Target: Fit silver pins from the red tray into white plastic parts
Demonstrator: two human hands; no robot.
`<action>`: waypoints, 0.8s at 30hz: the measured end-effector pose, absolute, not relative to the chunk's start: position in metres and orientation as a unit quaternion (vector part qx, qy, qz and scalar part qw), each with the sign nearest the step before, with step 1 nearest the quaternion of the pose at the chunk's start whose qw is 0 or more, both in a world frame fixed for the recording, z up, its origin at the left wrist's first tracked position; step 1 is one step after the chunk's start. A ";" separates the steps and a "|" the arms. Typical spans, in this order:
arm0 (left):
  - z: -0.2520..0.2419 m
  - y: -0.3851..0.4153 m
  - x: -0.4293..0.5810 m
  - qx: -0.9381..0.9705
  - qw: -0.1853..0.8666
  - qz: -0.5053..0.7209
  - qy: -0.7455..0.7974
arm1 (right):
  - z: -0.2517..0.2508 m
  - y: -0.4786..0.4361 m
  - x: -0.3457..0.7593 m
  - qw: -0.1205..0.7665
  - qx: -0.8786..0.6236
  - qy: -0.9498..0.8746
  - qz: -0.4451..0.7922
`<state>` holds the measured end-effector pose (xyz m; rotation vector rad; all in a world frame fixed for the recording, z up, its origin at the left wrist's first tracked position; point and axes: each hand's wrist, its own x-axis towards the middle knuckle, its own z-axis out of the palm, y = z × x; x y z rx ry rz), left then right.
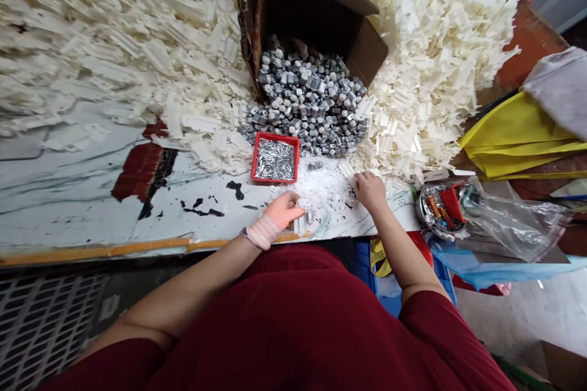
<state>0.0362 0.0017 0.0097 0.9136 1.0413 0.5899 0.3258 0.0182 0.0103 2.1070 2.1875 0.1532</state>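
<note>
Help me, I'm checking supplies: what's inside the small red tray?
Thin silvery metal pins lie heaped in the red tray. The pile covers the tray's floor, so anything beneath it can't be seen.

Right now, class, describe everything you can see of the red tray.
The red tray looks plastic and four-sided, with raised walls. Open-topped and upright on the marble-patterned tabletop, it holds many loose, shiny, metal-looking pins. Grey parts are heaped close behind; the gloved left hand is in front, apart.
</note>
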 end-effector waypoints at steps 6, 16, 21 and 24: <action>0.012 0.003 0.032 0.381 0.744 0.287 0.469 | 0.015 0.034 0.322 -0.009 0.676 0.734 0.056; 0.011 0.007 0.028 0.324 0.762 0.336 0.449 | 0.024 0.047 0.318 -0.201 0.704 0.681 -0.006; 0.014 0.011 0.027 0.323 0.755 0.376 0.428 | 0.066 0.034 0.301 -0.298 0.643 0.659 -0.252; 0.015 0.009 0.027 0.375 0.741 0.353 0.431 | 0.089 0.023 0.282 -0.235 0.575 0.636 -0.458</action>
